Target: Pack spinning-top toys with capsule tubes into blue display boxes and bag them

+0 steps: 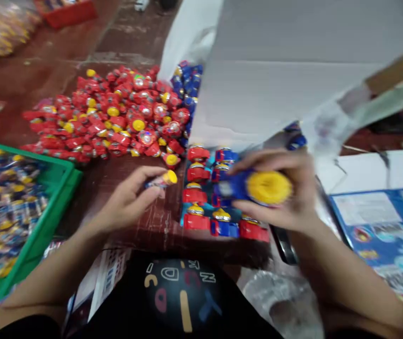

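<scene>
Between the thumb and fingers of my left hand (134,195) is a small tube with a yellow cap (170,177). My right hand (286,188), blurred by motion, grips a blue toy with a round yellow top (268,188) above a display box. Red toys (196,217) and blue toys (221,222) with silver and yellow tops stand in rows in that box, partly hidden by my right hand. A large heap of red toys (130,113) lies beyond my left hand, with blue toys (189,82) beside it.
A green crate (58,188) of small yellow-capped tubes stands at the left. A big grey cardboard panel (258,89) rises behind the display box. Blue printed sheets (392,235) lie at the right, a dark phone-like object (284,245) and clear plastic (282,301) near my body.
</scene>
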Action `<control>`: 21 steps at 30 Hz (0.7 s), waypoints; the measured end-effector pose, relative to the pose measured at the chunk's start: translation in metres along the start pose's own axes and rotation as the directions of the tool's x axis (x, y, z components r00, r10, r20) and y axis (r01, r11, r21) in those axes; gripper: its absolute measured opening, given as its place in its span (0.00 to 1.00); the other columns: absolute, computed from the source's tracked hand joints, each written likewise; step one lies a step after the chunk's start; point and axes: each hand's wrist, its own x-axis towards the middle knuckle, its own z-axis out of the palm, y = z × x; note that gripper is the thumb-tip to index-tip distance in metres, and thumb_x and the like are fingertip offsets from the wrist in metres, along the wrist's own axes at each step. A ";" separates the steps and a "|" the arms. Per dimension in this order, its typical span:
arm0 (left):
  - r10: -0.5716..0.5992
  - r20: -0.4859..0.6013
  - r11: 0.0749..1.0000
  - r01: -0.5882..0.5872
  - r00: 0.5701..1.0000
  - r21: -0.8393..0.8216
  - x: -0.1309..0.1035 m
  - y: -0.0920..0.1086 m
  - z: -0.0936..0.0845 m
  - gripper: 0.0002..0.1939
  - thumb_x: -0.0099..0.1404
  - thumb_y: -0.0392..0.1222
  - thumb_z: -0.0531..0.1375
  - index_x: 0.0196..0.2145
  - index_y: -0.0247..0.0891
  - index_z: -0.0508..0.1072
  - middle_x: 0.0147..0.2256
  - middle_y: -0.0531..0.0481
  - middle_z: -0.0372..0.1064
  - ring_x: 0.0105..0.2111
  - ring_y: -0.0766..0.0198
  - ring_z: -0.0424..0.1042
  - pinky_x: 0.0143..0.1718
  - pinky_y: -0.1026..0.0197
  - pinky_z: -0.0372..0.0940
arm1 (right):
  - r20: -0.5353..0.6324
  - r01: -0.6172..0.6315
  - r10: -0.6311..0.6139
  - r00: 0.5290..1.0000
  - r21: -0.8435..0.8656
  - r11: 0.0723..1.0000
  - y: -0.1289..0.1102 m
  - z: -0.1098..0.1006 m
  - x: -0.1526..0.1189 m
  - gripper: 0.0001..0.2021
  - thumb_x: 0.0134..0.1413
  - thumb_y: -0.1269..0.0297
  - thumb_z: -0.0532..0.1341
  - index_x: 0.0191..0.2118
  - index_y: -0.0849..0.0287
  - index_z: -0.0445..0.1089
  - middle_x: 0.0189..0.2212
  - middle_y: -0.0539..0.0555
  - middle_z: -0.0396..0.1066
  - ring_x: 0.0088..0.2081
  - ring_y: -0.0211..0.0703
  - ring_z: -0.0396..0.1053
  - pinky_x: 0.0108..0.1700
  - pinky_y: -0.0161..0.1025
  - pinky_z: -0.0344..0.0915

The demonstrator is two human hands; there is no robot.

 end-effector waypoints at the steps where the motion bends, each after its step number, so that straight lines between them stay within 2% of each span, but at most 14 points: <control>1: 0.036 0.112 0.999 -0.036 0.993 -0.001 0.006 0.012 0.022 0.16 0.78 0.41 0.56 0.61 0.42 0.69 0.46 0.45 0.76 0.39 0.63 0.77 0.44 0.58 0.75 | -0.021 0.023 -0.022 1.000 0.072 0.997 0.003 0.006 -0.001 0.24 0.55 0.59 0.74 0.51 0.46 0.61 0.45 0.54 0.73 0.47 0.52 0.77 0.49 0.54 0.74; 3: 0.089 0.230 0.995 -0.094 0.969 0.011 0.016 0.026 0.048 0.17 0.80 0.40 0.53 0.63 0.42 0.69 0.49 0.43 0.75 0.45 0.62 0.77 0.47 0.58 0.74 | -0.003 0.013 -0.012 1.000 0.126 0.992 0.011 0.015 -0.003 0.25 0.55 0.57 0.73 0.51 0.49 0.60 0.46 0.55 0.72 0.49 0.51 0.76 0.51 0.54 0.74; 5: 0.140 0.255 0.988 -0.150 0.957 0.020 0.025 0.031 0.059 0.16 0.79 0.41 0.55 0.62 0.42 0.71 0.51 0.43 0.75 0.49 0.60 0.77 0.49 0.58 0.74 | 0.029 0.003 -0.006 1.000 0.105 0.995 0.017 0.019 -0.009 0.23 0.56 0.55 0.71 0.50 0.50 0.60 0.46 0.56 0.71 0.50 0.51 0.75 0.51 0.53 0.74; 7: 0.201 0.232 0.974 -0.220 0.952 0.060 0.031 0.034 0.064 0.14 0.77 0.42 0.59 0.58 0.41 0.73 0.49 0.45 0.75 0.48 0.60 0.76 0.50 0.58 0.74 | 0.023 0.017 -0.019 1.000 0.076 0.997 0.015 0.020 -0.019 0.22 0.56 0.55 0.71 0.50 0.50 0.60 0.46 0.55 0.72 0.50 0.51 0.75 0.50 0.53 0.73; 9: 0.271 0.153 0.945 -0.293 0.950 0.144 0.035 0.035 0.071 0.12 0.76 0.42 0.61 0.55 0.40 0.74 0.46 0.45 0.75 0.45 0.60 0.76 0.48 0.57 0.74 | -0.066 -0.019 0.023 0.998 0.059 0.998 0.008 0.021 -0.030 0.22 0.56 0.57 0.71 0.50 0.51 0.60 0.47 0.56 0.71 0.50 0.51 0.74 0.51 0.52 0.73; 11: 0.377 0.058 0.887 -0.379 0.924 0.266 0.038 0.036 0.081 0.13 0.76 0.41 0.61 0.56 0.41 0.74 0.45 0.45 0.74 0.45 0.59 0.75 0.48 0.56 0.75 | -0.183 -0.141 0.152 0.971 0.068 0.988 -0.002 0.020 -0.038 0.21 0.58 0.57 0.70 0.50 0.51 0.61 0.48 0.56 0.70 0.50 0.49 0.73 0.53 0.51 0.73; 12: 0.451 0.024 0.836 -0.432 0.892 0.340 0.039 0.035 0.087 0.15 0.75 0.41 0.62 0.58 0.42 0.73 0.45 0.45 0.74 0.45 0.58 0.75 0.48 0.55 0.74 | -0.209 -0.228 0.241 0.948 0.083 0.970 -0.006 0.019 -0.040 0.20 0.59 0.57 0.70 0.50 0.52 0.61 0.48 0.56 0.70 0.49 0.48 0.73 0.53 0.50 0.73; 13: 0.522 0.014 0.775 -0.481 0.853 0.409 0.041 0.034 0.091 0.17 0.75 0.40 0.62 0.60 0.43 0.72 0.46 0.45 0.74 0.46 0.58 0.74 0.49 0.55 0.74 | -0.208 -0.319 0.333 0.920 0.103 0.942 -0.009 0.017 -0.041 0.19 0.60 0.55 0.69 0.50 0.52 0.62 0.47 0.55 0.70 0.47 0.46 0.73 0.52 0.49 0.73; 15: 0.608 0.051 0.673 -0.548 0.792 0.496 0.046 0.031 0.096 0.22 0.74 0.39 0.63 0.63 0.44 0.70 0.47 0.45 0.74 0.47 0.57 0.74 0.51 0.55 0.74 | -0.125 -0.456 0.472 0.873 0.141 0.879 -0.010 0.009 -0.043 0.20 0.62 0.50 0.68 0.50 0.54 0.63 0.46 0.55 0.72 0.45 0.45 0.73 0.50 0.47 0.75; 16: 0.612 0.074 0.657 -0.559 0.787 0.506 0.050 0.030 0.096 0.23 0.74 0.39 0.64 0.64 0.45 0.70 0.47 0.45 0.74 0.47 0.57 0.74 0.51 0.55 0.74 | -0.075 -0.483 0.497 0.865 0.148 0.863 -0.009 0.003 -0.045 0.23 0.61 0.47 0.69 0.53 0.54 0.64 0.47 0.56 0.72 0.46 0.46 0.74 0.49 0.47 0.76; 18: 0.563 0.098 0.699 -0.535 0.821 0.475 0.057 0.028 0.094 0.21 0.74 0.40 0.64 0.63 0.44 0.71 0.48 0.44 0.73 0.48 0.57 0.74 0.52 0.54 0.74 | -0.029 -0.456 0.463 0.886 0.125 0.881 -0.005 -0.012 -0.049 0.37 0.54 0.44 0.73 0.61 0.56 0.61 0.58 0.62 0.69 0.54 0.51 0.74 0.53 0.49 0.76; 20: 0.494 0.086 0.758 -0.477 0.865 0.444 0.064 0.027 0.090 0.18 0.75 0.42 0.63 0.60 0.43 0.72 0.48 0.44 0.72 0.49 0.57 0.74 0.52 0.53 0.74 | -0.023 -0.416 0.420 0.907 0.101 0.904 0.000 -0.026 -0.054 0.48 0.51 0.48 0.76 0.71 0.56 0.54 0.65 0.65 0.64 0.59 0.54 0.72 0.56 0.51 0.77; 21: 0.480 0.079 0.769 -0.463 0.874 0.441 0.067 0.028 0.089 0.17 0.75 0.42 0.63 0.60 0.42 0.73 0.48 0.44 0.72 0.48 0.57 0.74 0.52 0.53 0.74 | -0.033 -0.428 0.434 0.900 0.112 0.897 0.002 -0.031 -0.055 0.49 0.52 0.49 0.76 0.72 0.55 0.53 0.64 0.64 0.67 0.57 0.53 0.74 0.55 0.50 0.78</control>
